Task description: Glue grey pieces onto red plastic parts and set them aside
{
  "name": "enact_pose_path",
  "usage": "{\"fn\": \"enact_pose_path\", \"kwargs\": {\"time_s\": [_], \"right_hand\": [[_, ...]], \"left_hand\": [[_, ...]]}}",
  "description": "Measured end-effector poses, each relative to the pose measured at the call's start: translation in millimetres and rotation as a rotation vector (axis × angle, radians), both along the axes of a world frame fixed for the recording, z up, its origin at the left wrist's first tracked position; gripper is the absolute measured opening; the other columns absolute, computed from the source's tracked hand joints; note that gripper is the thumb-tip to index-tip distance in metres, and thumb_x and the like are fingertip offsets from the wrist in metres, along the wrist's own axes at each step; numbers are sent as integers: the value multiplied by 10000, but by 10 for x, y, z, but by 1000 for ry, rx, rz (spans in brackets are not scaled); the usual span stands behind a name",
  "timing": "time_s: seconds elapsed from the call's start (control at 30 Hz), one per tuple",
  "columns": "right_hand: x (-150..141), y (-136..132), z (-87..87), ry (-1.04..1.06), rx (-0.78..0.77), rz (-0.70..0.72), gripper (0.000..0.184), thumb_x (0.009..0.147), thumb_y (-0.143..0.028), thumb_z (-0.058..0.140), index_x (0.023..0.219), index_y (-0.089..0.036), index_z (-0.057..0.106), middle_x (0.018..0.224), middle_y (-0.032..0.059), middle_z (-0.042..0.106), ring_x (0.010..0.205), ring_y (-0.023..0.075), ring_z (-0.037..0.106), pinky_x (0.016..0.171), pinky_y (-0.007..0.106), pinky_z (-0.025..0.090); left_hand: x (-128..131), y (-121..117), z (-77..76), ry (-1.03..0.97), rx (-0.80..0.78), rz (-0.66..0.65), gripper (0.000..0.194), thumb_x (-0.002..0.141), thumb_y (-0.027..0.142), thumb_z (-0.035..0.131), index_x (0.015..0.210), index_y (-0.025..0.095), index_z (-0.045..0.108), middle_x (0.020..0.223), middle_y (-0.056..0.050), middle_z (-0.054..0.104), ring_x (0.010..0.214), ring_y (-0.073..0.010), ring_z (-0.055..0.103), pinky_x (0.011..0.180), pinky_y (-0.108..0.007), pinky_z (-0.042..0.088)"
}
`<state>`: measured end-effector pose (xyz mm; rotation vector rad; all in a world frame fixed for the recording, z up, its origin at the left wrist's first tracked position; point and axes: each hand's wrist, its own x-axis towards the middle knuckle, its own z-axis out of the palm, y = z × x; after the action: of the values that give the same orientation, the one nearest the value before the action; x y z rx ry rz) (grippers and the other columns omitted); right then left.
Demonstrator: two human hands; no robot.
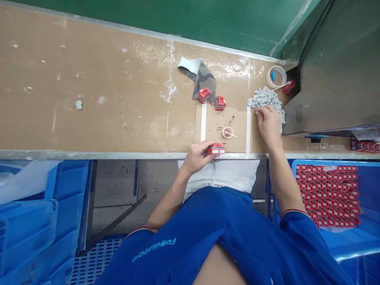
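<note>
My left hand (198, 155) is closed around a small red and grey plastic block (217, 149) with two pale rectangles on its near face, held at the table's front edge. At the near side of a pile of small grey flat pieces (264, 97), my right hand (268, 122) has thumb and forefinger pinched together. What lies between those fingertips is too small to make out. A small round cup (228, 132) with a thin white stick across it stands between the hands. Beyond it sit two more red and grey blocks, one (204, 95) on a camouflage strip (204, 77), the other (220, 103) beside it.
A tape roll (276, 77) with a blue cap inside lies at the back right, near another red piece (288, 87). A large metal housing (335, 79) borders the right side. Below the table, a blue crate (369, 186) holds rows of red blocks. Blue bins (26, 229) stand left.
</note>
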<state>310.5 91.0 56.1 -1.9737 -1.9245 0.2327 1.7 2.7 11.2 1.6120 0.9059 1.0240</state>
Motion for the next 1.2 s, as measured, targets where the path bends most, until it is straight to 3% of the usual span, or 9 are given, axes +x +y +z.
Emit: {"fn": "enact_pose_path", "kwargs": {"time_s": [0.17, 0.27, 0.33, 0.5, 0.63, 0.73, 1.0, 1.2], "right_hand": [[-17, 75, 16, 65, -118, -28, 78, 860, -187, 643, 892, -204, 712, 959, 106, 733, 935, 280, 668, 969, 448, 513], [-1, 32, 20, 114, -77, -50, 13, 821, -196, 679, 822, -208, 684, 909, 81, 716, 858, 247, 648, 935, 444, 525], [-13, -44, 40, 133, -12, -73, 33, 802, -195, 691, 776, -202, 672, 883, 76, 709, 821, 233, 637, 918, 449, 529], [-348, -549, 273, 471, 77, -84, 62, 839, -261, 719, 829, -200, 728, 786, 35, 733, 723, 191, 665, 734, 354, 568], [-878, -1056, 455, 779, -64, 81, 136, 905, -343, 762, 902, -207, 758, 870, 36, 769, 780, 164, 721, 712, 292, 596], [-1147, -1207, 437, 854, -148, 151, 158, 928, -361, 753, 904, -205, 759, 888, 44, 785, 761, 157, 734, 703, 283, 607], [-1166, -1157, 362, 796, -156, 203, 111, 943, -298, 729, 896, -201, 753, 896, 44, 790, 795, 165, 743, 740, 296, 599], [-1172, -1161, 434, 552, -79, 292, 94, 957, -203, 693, 870, -213, 727, 791, 9, 673, 704, 140, 626, 652, 268, 504]], "left_hand": [[-23, 32, 12, -128, -37, -60, 356, 907, 283, 796, 1256, 210, 782, 1152, -114, 836, 1039, -204, 794, 898, -293, 623], [-59, 57, 8, -298, -136, -179, 430, 905, 276, 809, 1331, 245, 758, 1186, -118, 829, 1122, -213, 782, 974, -323, 626], [-81, 58, 3, -398, -233, -233, 465, 907, 295, 811, 1364, 250, 737, 1210, -126, 821, 1102, -218, 790, 932, -327, 645], [-101, 28, 23, -461, -408, -248, 491, 898, 378, 831, 1339, 206, 699, 1173, -148, 827, 979, -224, 821, 835, -324, 659], [-84, 35, 31, -470, -415, -237, 439, 866, 447, 853, 1207, 197, 737, 1149, -137, 827, 997, -234, 817, 855, -334, 651], [-71, 46, 0, -445, -426, -196, 465, 806, 466, 899, 1167, 203, 771, 1165, -118, 811, 1026, -229, 799, 885, -318, 634], [-44, 52, 3, -432, -385, -175, 443, 793, 450, 908, 1145, 202, 803, 1127, -99, 799, 1001, -194, 773, 901, -287, 614], [-51, 61, 6, -368, -330, -172, 367, 835, 392, 871, 1135, 187, 815, 1115, -112, 815, 1010, -209, 782, 925, -307, 614]]}}
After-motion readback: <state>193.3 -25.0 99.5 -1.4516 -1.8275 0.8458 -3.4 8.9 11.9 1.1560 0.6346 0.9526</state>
